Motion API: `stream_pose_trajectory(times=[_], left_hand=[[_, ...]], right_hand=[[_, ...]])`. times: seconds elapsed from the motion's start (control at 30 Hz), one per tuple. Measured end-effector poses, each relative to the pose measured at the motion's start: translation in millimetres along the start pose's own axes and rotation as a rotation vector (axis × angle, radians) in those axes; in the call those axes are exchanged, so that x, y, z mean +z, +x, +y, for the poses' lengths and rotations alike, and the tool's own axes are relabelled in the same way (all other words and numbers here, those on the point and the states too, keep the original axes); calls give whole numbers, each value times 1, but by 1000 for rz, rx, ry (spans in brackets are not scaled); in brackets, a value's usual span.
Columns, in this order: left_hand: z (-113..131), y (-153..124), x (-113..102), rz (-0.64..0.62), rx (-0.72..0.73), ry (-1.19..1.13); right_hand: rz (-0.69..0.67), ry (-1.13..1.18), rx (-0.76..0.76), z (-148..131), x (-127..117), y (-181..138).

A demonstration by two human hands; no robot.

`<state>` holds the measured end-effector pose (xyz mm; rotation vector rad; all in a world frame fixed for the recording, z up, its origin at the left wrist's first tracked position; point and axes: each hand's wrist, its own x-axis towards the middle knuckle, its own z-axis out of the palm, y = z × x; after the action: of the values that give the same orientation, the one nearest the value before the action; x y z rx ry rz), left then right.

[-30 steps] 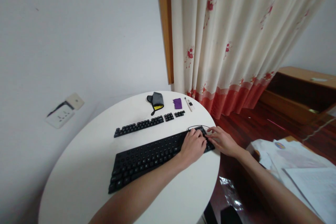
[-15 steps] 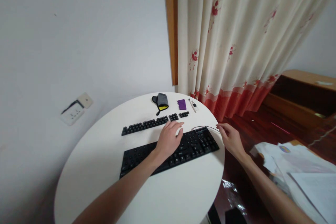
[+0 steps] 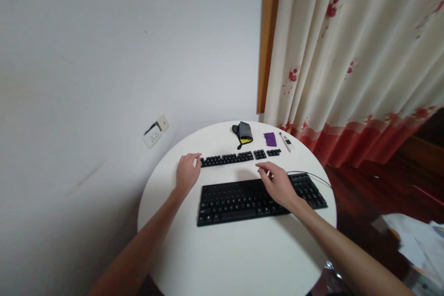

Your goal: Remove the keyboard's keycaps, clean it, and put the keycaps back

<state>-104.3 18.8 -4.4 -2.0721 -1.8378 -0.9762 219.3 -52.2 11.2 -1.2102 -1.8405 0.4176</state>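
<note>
left hand (image 3: 187,172) shifted from keyboard (image 3: 236,198) to left end of keycap row (image 3: 227,159); right hand (image 3: 278,187) brought in from cable (image 3: 314,176).
left half curled, thumb parted, no grip seen; contact with keycaps cannot be told. right held loosely open, empty, over the keyboard, which is laid flat on the white table (image 3: 263,254).

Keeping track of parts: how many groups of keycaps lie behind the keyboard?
3: the long row, its left end by the left hand; the middle block right of it; the far-right block beyond that. The hand may hide keycaps.
</note>
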Motion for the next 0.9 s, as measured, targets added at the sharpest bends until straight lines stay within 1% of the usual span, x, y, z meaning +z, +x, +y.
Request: stream_pose_trajectory(times=[0.1,0.17,0.23,0.33,0.43,0.5,0.6,0.73,0.9], left_hand=[[-28,-9,7,-33,-43,34],[-38,-17,15,-91,-88,24],[-42,-24,22,-150,-130,-2],[-43,-31,28,-188,-137,-21],[-41,-34,30,-191,-106,-20],[-40,-36,29,-192,-70,-17],[-39,-38,29,-190,-6,1],[-41,-40,32,-176,23,-26],[-43,-39,35,-107,19,-117]], right_hand=[[-189,-89,-24,-18,42,21],[-328,-209,-48,-28,72,36],[-452,-340,-64,-36,102,50],[-536,-427,-62,-45,140,66],[-564,-473,-53,-50,167,76],[-569,-506,-49,-52,178,80],[-567,-543,-49,-52,187,82],[-572,-569,-64,-50,188,80],[-535,-590,-76,-46,184,79]])
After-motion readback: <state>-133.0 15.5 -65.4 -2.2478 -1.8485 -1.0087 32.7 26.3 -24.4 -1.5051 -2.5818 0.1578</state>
